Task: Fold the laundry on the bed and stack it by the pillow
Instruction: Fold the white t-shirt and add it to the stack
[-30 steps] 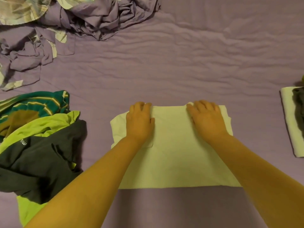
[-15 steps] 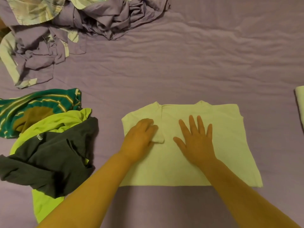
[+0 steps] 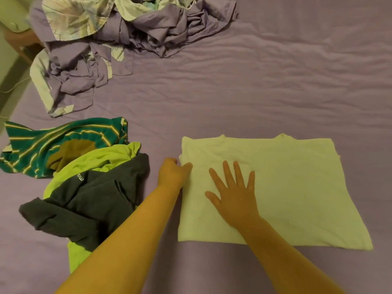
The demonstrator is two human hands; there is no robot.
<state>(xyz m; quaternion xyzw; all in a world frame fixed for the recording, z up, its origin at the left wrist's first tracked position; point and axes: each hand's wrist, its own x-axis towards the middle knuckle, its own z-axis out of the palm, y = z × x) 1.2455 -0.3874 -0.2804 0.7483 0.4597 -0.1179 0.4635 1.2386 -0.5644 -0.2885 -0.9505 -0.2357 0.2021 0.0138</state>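
A pale yellow T-shirt [image 3: 297, 187] lies flat on the purple bed sheet [image 3: 254, 92], collar away from me. At the shirt's left edge my left hand [image 3: 172, 172] has its fingers curled and tucked at the fabric there. My right hand [image 3: 234, 193] rests flat on the shirt's left part, fingers spread. To the left lies a heap of unfolded laundry: a dark grey garment [image 3: 89, 204], a lime green one [image 3: 101, 160] and a green striped one [image 3: 53, 145].
A crumpled purple and floral blanket [image 3: 118, 39] is bunched at the far left of the bed. The bed's left edge and a strip of floor [image 3: 10, 66] show at the top left corner.
Both hands slid from the shirt's collar down and to the left. My left hand went from the folded sleeve to the shirt's left edge; the sleeve now lies tucked flat.
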